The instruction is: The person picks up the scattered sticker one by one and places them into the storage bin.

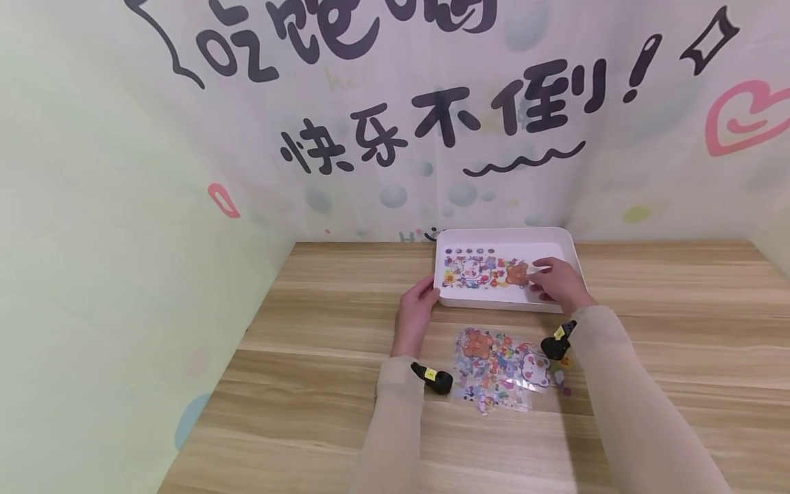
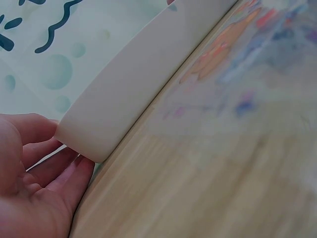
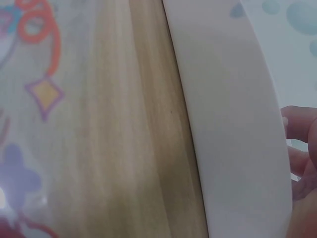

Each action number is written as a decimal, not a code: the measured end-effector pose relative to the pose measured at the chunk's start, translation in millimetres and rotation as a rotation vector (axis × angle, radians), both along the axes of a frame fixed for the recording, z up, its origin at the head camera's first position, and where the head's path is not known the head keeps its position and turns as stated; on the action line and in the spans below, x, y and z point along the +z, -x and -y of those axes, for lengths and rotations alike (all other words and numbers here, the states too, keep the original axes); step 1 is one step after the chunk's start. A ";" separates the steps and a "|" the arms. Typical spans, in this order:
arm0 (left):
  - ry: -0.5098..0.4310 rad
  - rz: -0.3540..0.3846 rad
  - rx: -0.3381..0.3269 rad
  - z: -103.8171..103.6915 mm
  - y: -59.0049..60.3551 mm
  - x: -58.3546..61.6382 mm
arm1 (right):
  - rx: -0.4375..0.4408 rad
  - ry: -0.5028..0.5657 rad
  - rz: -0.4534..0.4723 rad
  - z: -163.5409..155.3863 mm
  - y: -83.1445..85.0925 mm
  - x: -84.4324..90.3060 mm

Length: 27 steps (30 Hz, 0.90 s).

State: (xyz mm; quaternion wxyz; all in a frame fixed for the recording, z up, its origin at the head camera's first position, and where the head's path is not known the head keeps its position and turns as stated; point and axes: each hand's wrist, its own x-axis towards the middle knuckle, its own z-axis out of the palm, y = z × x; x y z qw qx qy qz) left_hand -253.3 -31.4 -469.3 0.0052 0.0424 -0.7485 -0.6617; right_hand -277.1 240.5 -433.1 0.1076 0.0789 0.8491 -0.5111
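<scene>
From the head view, the backdrop wall [image 1: 432, 137] carries large dark Chinese writing, with "快乐不倒!" readable. A white tray [image 1: 558, 237] sits on the wooden table [image 1: 308, 384], long axis running left to right, and a sticker sheet [image 1: 487, 271] lies flat inside it along the same axis. The left hand [image 1: 416, 309] grips the tray's near left corner. The right hand [image 1: 558, 283] reaches into the tray, fingertips pinching the sheet's right end. A second sticker sheet [image 1: 503, 370] lies on the table just before the tray.

In the left wrist view, fingers [image 2: 59, 171] curl under the tray corner [image 2: 94, 134].

In the right wrist view, the tray wall [image 3: 233, 124] fills the frame; fingertips [image 3: 299, 148] show behind it, their grip hidden.
</scene>
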 end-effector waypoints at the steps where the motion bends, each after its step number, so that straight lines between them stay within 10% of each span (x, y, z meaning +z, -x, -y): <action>1: -0.001 0.001 0.001 -0.1 0.2 -0.3 | 0.002 -0.001 -0.003 -0.1 0.0 0.0; 27: -0.003 -0.002 0.011 -1.1 2.8 0.5 | -0.069 -0.035 -0.061 1.8 -1.6 1.5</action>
